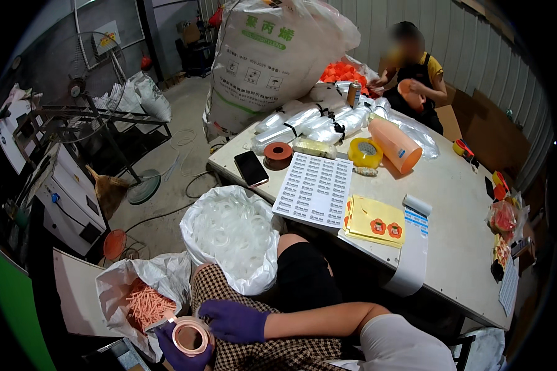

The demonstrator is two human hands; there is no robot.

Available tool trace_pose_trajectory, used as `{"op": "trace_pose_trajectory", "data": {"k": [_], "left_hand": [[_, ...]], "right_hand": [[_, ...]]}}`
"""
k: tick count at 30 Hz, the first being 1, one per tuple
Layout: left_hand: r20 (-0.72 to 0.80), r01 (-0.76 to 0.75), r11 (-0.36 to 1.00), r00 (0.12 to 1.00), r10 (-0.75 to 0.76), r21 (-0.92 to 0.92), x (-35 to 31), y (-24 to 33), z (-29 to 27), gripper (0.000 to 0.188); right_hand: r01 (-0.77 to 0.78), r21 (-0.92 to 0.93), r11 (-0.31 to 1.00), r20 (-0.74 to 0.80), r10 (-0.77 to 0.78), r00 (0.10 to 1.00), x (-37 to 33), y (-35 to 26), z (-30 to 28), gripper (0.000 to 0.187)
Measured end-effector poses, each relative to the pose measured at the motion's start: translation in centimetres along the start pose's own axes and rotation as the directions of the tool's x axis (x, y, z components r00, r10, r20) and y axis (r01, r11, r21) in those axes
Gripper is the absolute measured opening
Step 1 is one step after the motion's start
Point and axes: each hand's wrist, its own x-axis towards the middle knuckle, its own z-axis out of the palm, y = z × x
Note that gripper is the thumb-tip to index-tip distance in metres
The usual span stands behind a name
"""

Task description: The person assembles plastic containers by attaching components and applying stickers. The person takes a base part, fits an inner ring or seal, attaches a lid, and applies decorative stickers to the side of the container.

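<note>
Pink tube [190, 338], its round mouth tipped toward the camera, sits in the purple-gloved left hand [178, 352] at the near left of the scene, low beside the worker's checked cloth [278, 349]. The left hand is wrapped around the tube's side. The gloved right hand [238, 321] hangs just beside the rim, fingers curled; whether they pinch anything, or touch the tube, cannot be told. A narrow pale pink strip [170, 316] shows at the rim's far left.

The piece appears to be midway through handling, held rather than set down; how much of it is complete cannot be judged from this angle. Supplies look plentiful: a white sack [167, 267] at near left holds a heap of pink sticks [148, 305], and a larger white bag [247, 285] to its right brims with clear rings [232, 232].

On the table [458, 247] to the right, a peach tube [395, 145] lies on its side near yellow tape [365, 152], finished or not unclear. At the far right, a co-worker [426, 80] holds a similar peach piece [410, 93].
</note>
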Motion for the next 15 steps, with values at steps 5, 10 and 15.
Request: {"op": "trace_pose_trajectory", "data": {"k": [5,10,15], "left_hand": [[-0.059,-0.036,0.986,0.998,0.027,-0.163,0.5,-0.1,0.6,0.124],[-0.046,0.007,0.978,0.999,-0.016,-0.208,-0.1,-0.9,0.8,0.133],[0.009,0.066,0.939,0.998,-0.067,-0.336,-1.4,-2.8,1.8,0.139]], "right_hand": [[-0.321,0.478,0.818,0.253,0.221,0.942,2.4,-2.8,2.4,0.023],[-0.306,0.382,0.872,0.293,0.2,0.935,3.4,-3.5,3.2,0.018],[-0.285,0.234,0.93,0.32,0.203,0.925,3.8,-2.9,2.4,0.021]]}}
